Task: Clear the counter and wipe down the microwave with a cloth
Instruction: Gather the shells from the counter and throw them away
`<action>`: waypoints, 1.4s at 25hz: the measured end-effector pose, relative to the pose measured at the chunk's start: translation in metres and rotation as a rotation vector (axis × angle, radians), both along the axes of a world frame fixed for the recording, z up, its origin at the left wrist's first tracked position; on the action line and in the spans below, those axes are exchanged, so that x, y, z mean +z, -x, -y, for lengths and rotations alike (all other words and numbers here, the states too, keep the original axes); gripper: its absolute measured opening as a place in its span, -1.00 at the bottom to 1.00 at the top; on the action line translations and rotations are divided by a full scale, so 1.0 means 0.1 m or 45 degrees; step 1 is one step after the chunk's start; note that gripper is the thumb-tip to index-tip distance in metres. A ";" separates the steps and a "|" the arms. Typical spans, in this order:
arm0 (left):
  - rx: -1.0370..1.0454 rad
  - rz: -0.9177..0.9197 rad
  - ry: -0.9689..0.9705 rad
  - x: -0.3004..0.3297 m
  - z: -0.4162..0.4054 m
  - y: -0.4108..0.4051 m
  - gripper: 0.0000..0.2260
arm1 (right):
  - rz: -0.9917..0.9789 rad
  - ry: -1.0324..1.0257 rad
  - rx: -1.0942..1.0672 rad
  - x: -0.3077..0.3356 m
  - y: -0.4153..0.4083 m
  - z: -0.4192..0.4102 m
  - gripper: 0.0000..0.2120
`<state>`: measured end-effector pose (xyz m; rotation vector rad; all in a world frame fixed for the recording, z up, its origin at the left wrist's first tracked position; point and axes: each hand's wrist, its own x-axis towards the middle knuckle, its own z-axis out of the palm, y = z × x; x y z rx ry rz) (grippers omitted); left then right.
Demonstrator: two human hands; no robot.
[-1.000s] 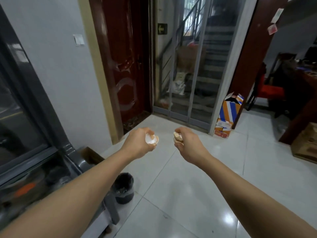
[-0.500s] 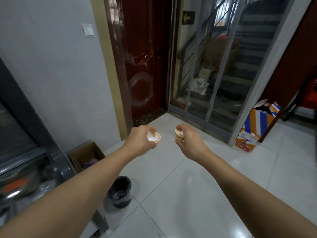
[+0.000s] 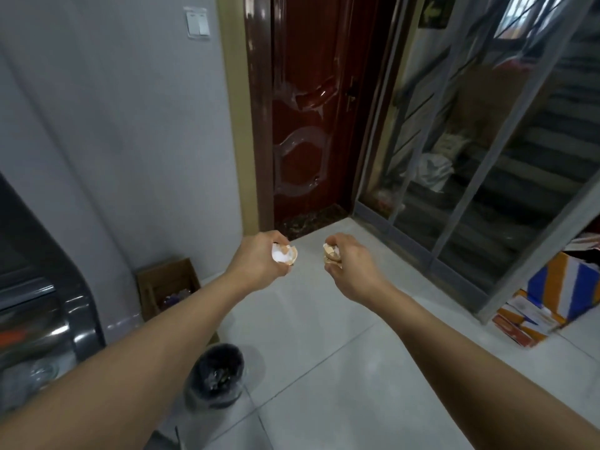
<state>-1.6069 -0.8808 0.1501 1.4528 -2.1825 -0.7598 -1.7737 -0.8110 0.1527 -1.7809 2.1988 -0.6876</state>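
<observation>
Both hands are being carried out ahead of the body at mid-frame, each closed around refuse. The left hand is curling its fingers round a piece of eggshell whose white inner face is showing at the thumb side; the right hand is pinching a smaller cluster of shell fragments between thumb and fingers. Neither grip is slack, and nothing is seen falling. Compared with the frames of a second and half a second ago, the view is swinging leftward and tilting down: the orange-and-blue carton is sliding out toward 3 o'clock, the red door is coming to 12 o'clock, and the black-lined waste bin is rising further into frame at about 7 o'clock, with an open cardboard box against the wall at 9 o'clock. The grips themselves are showing no change across the three frames. In my judgement the person is turning toward the bin to discard the shells, which puts the work in the counter-clearing stage; the bin is sitting low and left of both hands and well apart from them, so the hands will need to be lowered over its mouth before release. The steel counter unit is showing only at the left edge, around 8 o'clock. No microwave or cloth can be identified in this view.
</observation>
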 end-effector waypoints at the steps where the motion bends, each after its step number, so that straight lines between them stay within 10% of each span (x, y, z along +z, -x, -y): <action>1: 0.032 0.008 -0.006 -0.03 0.10 -0.02 -0.66 | 0.008 -0.014 0.028 -0.04 0.00 0.13 -0.65; 21: 1.054 0.011 -0.174 -0.47 0.47 0.17 -0.67 | 0.028 -0.096 1.214 -0.53 0.10 2.07 -0.69; 35: 1.442 -0.020 -0.235 -0.94 0.71 -0.12 -0.72 | -0.006 -0.281 1.542 -1.05 -0.61 2.63 -0.65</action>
